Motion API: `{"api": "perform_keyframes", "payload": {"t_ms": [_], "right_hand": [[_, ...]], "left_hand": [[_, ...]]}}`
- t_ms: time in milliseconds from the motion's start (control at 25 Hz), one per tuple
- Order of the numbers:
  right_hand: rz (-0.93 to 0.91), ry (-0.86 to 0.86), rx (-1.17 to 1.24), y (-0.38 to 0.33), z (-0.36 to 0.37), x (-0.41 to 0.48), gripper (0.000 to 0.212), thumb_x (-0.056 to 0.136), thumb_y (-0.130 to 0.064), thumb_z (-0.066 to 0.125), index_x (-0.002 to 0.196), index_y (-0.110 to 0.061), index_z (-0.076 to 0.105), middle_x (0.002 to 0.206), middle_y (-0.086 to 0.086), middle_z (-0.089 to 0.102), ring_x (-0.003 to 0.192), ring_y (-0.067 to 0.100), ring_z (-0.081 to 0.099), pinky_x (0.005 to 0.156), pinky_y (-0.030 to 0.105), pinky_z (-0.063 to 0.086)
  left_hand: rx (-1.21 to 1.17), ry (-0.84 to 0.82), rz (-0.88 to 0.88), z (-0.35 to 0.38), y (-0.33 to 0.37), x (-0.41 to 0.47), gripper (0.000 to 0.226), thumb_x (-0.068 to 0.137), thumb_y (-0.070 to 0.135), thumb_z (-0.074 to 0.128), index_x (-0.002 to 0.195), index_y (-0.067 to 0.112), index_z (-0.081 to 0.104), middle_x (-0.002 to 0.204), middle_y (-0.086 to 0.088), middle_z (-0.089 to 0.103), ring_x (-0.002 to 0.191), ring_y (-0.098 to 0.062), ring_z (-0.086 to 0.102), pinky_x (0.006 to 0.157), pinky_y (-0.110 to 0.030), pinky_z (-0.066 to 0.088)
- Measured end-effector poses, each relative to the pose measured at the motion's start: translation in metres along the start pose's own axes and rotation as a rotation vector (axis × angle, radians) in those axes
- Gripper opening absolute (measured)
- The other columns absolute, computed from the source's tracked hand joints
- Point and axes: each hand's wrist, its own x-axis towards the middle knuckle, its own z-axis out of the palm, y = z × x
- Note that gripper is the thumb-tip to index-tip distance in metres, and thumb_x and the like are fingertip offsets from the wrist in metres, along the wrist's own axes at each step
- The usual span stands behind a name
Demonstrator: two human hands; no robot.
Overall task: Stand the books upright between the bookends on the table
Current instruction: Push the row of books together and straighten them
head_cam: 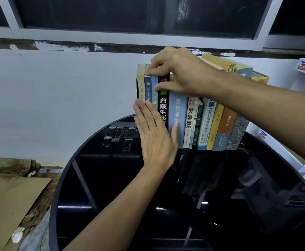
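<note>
Books (206,124) upright in a row on tabletop (111,178). Left hand (155,140) flat, pressing spines; right hand (182,75) grip pinches leftmost tops. Judged light, stiff, slick-covered; best held at spine tops.

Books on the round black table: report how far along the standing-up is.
Done: the row of mixed-colour books stands spine-out on the glossy round black table. In hand: the right hand grips the tops of the leftmost books while the flat left hand presses their spines. Left: squaring that end; the bookends cannot be made out.
</note>
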Motion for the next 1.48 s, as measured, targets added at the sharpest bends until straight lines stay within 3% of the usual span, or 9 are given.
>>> {"api": "perform_keyframes", "payload": {"t_ms": [160, 240, 360, 560, 720, 1040, 1480], "right_hand": [[0.002, -0.018, -0.006, -0.002, 0.001, -0.002, 0.040, 0.090, -0.030, 0.072, 0.126, -0.012, 0.070, 0.121, 0.007, 0.067, 0.116, 0.030, 0.055, 0.094, 0.042, 0.046], [0.011, -0.070, 0.012, 0.000, -0.001, -0.006, 0.044, 0.093, -0.030, 0.069, 0.133, -0.014, 0.065, 0.137, 0.008, 0.058, 0.128, 0.028, 0.049, 0.103, 0.040, 0.043], [0.031, -0.160, 0.055, 0.004, -0.008, -0.017, 0.055, 0.096, -0.030, 0.066, 0.147, -0.022, 0.049, 0.158, 0.007, 0.033, 0.143, 0.022, 0.034, 0.113, 0.029, 0.031], [0.078, -0.209, 0.008, 0.011, -0.021, -0.019, 0.087, 0.091, -0.038, 0.071, 0.160, -0.022, 0.020, 0.162, 0.000, 0.031, 0.147, 0.017, 0.031, 0.120, 0.037, 0.029], [0.083, -0.230, 0.036, 0.018, -0.024, -0.023, 0.090, 0.087, -0.036, 0.075, 0.159, -0.026, 0.022, 0.163, -0.003, 0.030, 0.149, 0.015, 0.029, 0.121, 0.042, 0.028], [0.095, -0.151, 0.100, 0.025, -0.019, -0.024, 0.088, 0.082, -0.036, 0.080, 0.156, -0.027, 0.033, 0.159, -0.007, 0.037, 0.146, 0.010, 0.034, 0.121, 0.038, 0.030], [0.155, -0.131, 0.103, 0.016, -0.020, -0.025, 0.086, 0.082, -0.029, 0.081, 0.155, -0.025, 0.036, 0.158, -0.006, 0.040, 0.146, 0.010, 0.034, 0.121, 0.032, 0.027]], "left_hand": [[0.007, -0.010, -0.002, -0.001, -0.002, 0.000, 0.093, 0.104, 0.053, 0.038, 0.154, -0.005, -0.015, 0.161, -0.027, -0.023, 0.151, -0.037, -0.023, 0.126, -0.050, -0.002], [-0.013, -0.017, 0.004, -0.004, -0.001, -0.001, 0.093, 0.104, 0.052, 0.039, 0.154, -0.003, -0.017, 0.161, -0.026, -0.026, 0.150, -0.036, -0.025, 0.125, -0.050, -0.004], [-0.041, -0.027, 0.013, -0.008, -0.001, -0.003, 0.092, 0.104, 0.049, 0.042, 0.154, 0.000, -0.018, 0.160, -0.022, -0.030, 0.149, -0.035, -0.028, 0.123, -0.047, -0.010], [-0.047, -0.053, 0.073, -0.010, 0.003, -0.003, 0.089, 0.104, 0.046, 0.041, 0.155, 0.004, -0.019, 0.162, -0.018, -0.028, 0.151, -0.029, -0.027, 0.124, -0.047, -0.010], [-0.068, -0.038, 0.087, -0.003, 0.013, -0.003, 0.092, 0.104, 0.044, 0.043, 0.151, 0.006, -0.025, 0.161, -0.019, -0.028, 0.151, -0.028, -0.026, 0.124, -0.043, -0.012], [-0.069, -0.024, 0.082, 0.006, 0.009, 0.000, 0.091, 0.104, 0.047, 0.042, 0.152, 0.004, -0.022, 0.163, -0.022, -0.022, 0.152, -0.031, -0.022, 0.125, -0.046, -0.008], [-0.041, -0.013, 0.086, 0.010, 0.008, 0.001, 0.090, 0.105, 0.048, 0.039, 0.151, 0.005, -0.024, 0.159, -0.017, -0.029, 0.151, -0.030, -0.023, 0.125, -0.046, -0.009]]}}
